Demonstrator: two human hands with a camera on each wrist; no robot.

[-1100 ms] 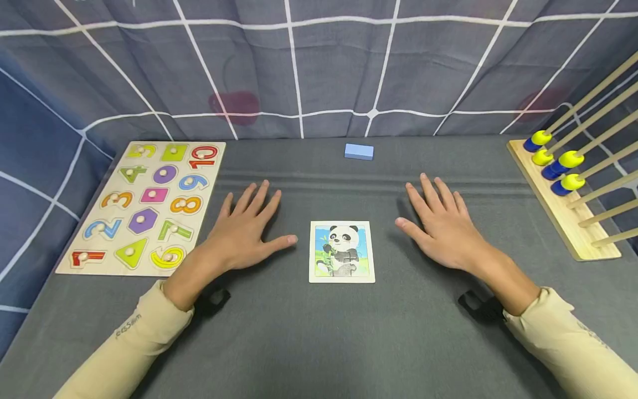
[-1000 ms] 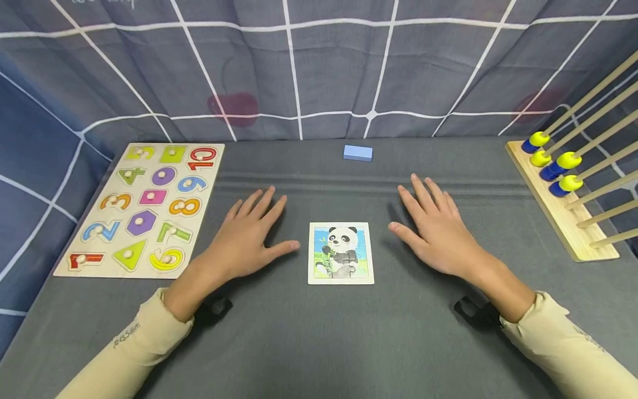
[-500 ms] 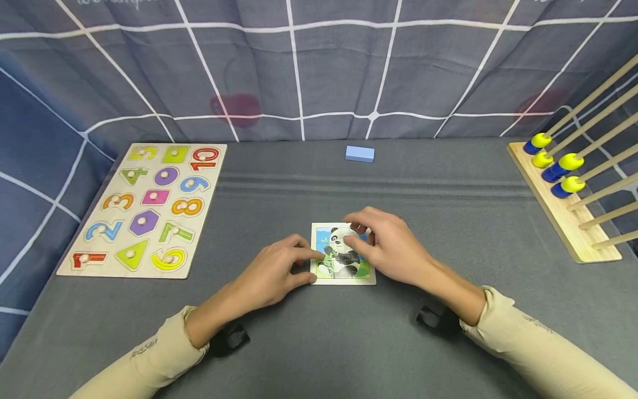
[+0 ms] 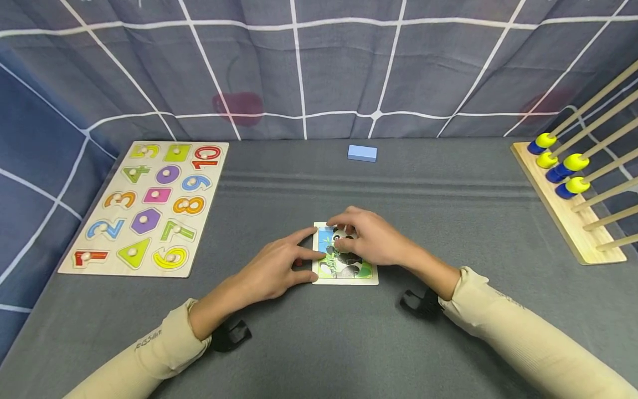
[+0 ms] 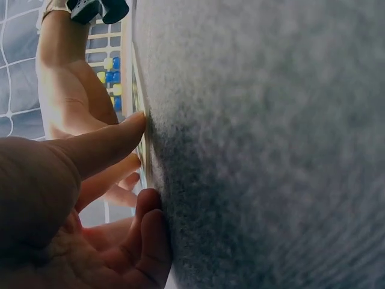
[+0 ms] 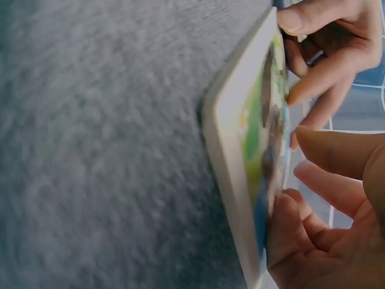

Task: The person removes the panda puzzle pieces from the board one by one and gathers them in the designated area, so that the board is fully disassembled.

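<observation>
A small square panda jigsaw puzzle [image 4: 345, 271] in a pale frame lies flat on the grey cloth. Along its left side my left hand [image 4: 271, 267] steadies it, thumb at the near corner, a finger reaching the far corner and another over the picture. Over its upper right part bends my right hand [image 4: 375, 238], which hides some of the panda. In the right wrist view, the fingertips [image 6: 283, 211] of that hand are right at the puzzle's surface, with the thumb standing apart from them. No loose piece shows between them.
At the left lies a wooden number and shape peg board [image 4: 203, 233]. A blue block [image 4: 362, 153] sits near the back cloth wall. To the right stands a wooden bead rack [image 4: 568, 205] with upright rods and blue and yellow beads.
Both hands have come inward from either side of the puzzle onto it. In the last half second the right hand has shifted slightly left, and the left hand has spread along the frame.
</observation>
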